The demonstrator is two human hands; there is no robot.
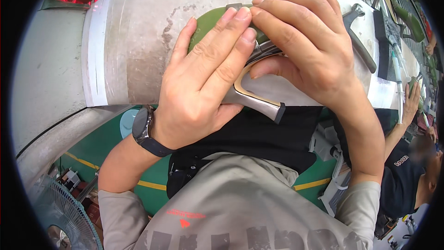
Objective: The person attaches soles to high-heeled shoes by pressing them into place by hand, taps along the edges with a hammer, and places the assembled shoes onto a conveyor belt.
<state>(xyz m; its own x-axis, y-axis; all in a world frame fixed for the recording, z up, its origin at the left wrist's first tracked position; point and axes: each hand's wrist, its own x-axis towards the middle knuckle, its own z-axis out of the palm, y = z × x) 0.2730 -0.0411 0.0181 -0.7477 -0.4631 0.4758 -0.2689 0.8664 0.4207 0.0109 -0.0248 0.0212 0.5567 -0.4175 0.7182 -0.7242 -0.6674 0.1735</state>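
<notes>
Both hands hold an olive-green high-heeled shoe (206,22) over the edge of a long grey work table (138,41). My left hand (203,81) wraps over the shoe's rear, fingers pressed on the green upper. My right hand (305,41) covers the front part, its thumb tucked under the arch. The metallic silver heel (259,102) with a black tip juts out below the hands toward my body. Most of the shoe is hidden under my fingers. A dark watch (143,129) sits on my left wrist.
More green shoes (409,18) and a dark-handled tool (363,51) lie further along the table to the right. Another person (409,157) in a dark shirt works at the right edge. A fan (60,217) stands at lower left on the green floor.
</notes>
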